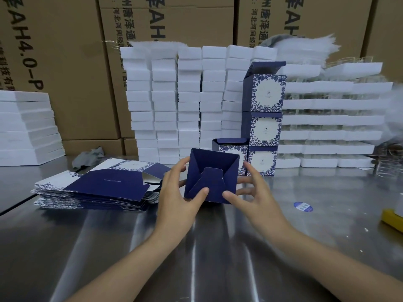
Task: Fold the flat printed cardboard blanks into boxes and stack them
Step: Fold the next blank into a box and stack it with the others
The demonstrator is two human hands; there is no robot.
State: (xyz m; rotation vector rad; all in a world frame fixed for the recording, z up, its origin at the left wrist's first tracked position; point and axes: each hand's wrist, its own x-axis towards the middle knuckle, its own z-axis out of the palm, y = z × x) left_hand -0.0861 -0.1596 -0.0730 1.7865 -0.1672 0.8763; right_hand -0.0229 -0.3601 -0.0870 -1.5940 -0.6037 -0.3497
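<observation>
Brown cartons (65,83) stood like a wall far behind the fingers, and a shiny steel table (196,247) lay under them. White foam blocks (174,105) were piled up past the fingertips. A pile of flat blanks (93,188) lay just beside the left fingers. A tower of three finished boxes (265,127) stood behind the right fingers, with one open-topped box (231,149) next to it. Between both sets of fingers sat the dark blue box (226,171), lifted a little and tipped so its bottom faced the person. The left hand (181,192) gripped the left side, fingers curled round the edge. The right hand (253,192) held the right side, fingers spread wide and bent. On the bottom, the side flaps were folded in and a round tab flap (212,177) lay over them. The left thumb (201,192) pressed near the tab's foot, and the right thumb (229,196) pressed the low corner. The step looked like locking the bottom shut. To do it well, both thumbs needed to push evenly so the tab slid under the flaps, while the other fingers squeezed the walls square. Pushing too hard on one side could bend the card.
</observation>
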